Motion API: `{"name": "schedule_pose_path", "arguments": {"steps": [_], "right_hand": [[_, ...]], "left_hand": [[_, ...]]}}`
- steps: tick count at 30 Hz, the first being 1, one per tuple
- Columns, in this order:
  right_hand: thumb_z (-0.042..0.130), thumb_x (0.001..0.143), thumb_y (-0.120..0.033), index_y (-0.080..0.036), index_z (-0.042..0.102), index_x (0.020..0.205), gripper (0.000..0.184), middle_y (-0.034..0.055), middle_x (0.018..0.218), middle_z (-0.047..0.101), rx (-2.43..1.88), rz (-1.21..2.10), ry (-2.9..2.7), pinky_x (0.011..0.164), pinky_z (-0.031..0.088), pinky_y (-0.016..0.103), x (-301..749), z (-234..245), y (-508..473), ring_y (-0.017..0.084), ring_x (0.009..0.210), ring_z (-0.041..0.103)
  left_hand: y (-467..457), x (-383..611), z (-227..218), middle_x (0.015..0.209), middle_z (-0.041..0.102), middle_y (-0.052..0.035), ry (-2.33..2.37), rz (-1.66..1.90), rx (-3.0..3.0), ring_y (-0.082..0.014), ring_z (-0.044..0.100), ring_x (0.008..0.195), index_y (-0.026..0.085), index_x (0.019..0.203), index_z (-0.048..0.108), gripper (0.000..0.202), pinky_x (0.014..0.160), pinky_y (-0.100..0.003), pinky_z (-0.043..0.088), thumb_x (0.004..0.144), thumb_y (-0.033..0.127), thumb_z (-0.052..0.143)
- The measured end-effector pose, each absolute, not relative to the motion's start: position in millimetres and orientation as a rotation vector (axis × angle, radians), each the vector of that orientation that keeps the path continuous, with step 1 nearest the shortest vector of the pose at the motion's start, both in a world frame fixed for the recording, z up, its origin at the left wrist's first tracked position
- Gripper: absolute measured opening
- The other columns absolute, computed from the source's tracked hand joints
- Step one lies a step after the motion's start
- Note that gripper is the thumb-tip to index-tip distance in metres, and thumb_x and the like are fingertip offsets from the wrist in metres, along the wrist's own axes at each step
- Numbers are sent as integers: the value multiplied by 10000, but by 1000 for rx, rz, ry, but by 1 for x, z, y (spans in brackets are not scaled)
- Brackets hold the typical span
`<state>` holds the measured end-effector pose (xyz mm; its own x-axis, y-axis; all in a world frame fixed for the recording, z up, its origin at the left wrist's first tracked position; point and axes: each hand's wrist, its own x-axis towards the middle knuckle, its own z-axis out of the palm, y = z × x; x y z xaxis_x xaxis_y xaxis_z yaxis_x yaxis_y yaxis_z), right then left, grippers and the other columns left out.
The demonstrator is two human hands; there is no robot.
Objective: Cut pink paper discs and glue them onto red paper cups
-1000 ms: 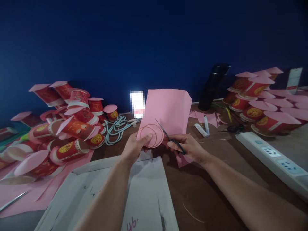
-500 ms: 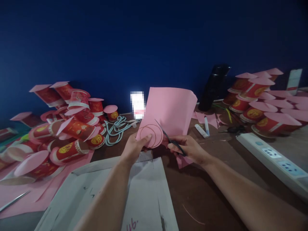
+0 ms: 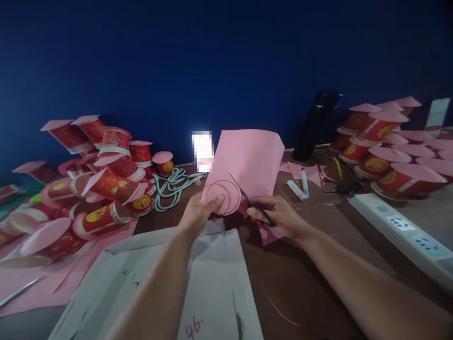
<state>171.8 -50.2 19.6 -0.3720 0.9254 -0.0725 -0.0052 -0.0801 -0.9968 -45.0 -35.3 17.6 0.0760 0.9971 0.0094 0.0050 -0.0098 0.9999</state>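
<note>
A sheet of pink paper (image 3: 247, 156) stands up from my left hand (image 3: 200, 212), whose thumb presses on its lower left corner. Circles drawn in brown overlap under that thumb. In my right hand (image 3: 278, 215) is a pair of black-handled scissors (image 3: 260, 210), the fingers wrapped round the handles. The blades point up and left, along the right side of the drawn circles. Below the right hand, a pink piece of paper (image 3: 269, 234) hangs or lies; whether it joins the sheet I cannot tell.
Red paper cups (image 3: 102, 219) with pink paper tops pile up at left; more cups (image 3: 378, 165) are stacked at right. A power strip (image 3: 399, 236), black bottle (image 3: 314, 125), glue stick and marker (image 3: 297, 190), coiled cable (image 3: 171, 189) and pale cardboard (image 3: 212, 283) surround the hands.
The sheet's right edge has shifted slightly left. My hands and the scissors keep nearly the same place, and the whole view has shifted a little.
</note>
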Motion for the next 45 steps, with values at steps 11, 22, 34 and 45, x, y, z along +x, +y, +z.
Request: {"name": "schedule_pose_path", "arguments": {"steps": [11, 22, 34, 45], "right_hand": [[802, 639, -430, -121, 731, 1044, 514, -1, 638, 600, -1078, 1601, -1339, 457, 401, 192, 170, 22, -51, 56, 500, 480], [823, 592, -417, -97, 739, 1013, 535, -21, 550, 568, -1102, 1606, -1295, 431, 370, 199, 168, 25, -50, 57, 459, 459], [816, 624, -398, -105, 744, 1004, 486, -19, 556, 560, -1080, 1603, -1298, 452, 378, 199, 169, 20, -49, 60, 482, 463], [813, 627, -403, -99, 741, 1003, 489, -14, 558, 573, -1091, 1596, -1297, 442, 391, 204, 169, 17, -49, 64, 477, 474]], "left_hand": [[-34, -47, 14, 587, 527, 11, 1167, 1159, 1249, -77, 436, 461, 136, 743, 587, 336, 413, -198, 327, 700, 441, 722], [-33, -47, 16, 567, 520, 15, 1147, 1161, 1212, -78, 436, 453, 136, 746, 577, 339, 411, -197, 326, 699, 437, 725], [-33, -49, 15, 592, 531, 13, 1109, 1196, 1190, -79, 450, 477, 136, 730, 590, 292, 442, -202, 353, 682, 385, 733], [-34, -48, 17, 604, 546, 9, 1136, 1205, 1180, -79, 449, 493, 126, 750, 611, 318, 459, -203, 361, 692, 416, 728]]}}
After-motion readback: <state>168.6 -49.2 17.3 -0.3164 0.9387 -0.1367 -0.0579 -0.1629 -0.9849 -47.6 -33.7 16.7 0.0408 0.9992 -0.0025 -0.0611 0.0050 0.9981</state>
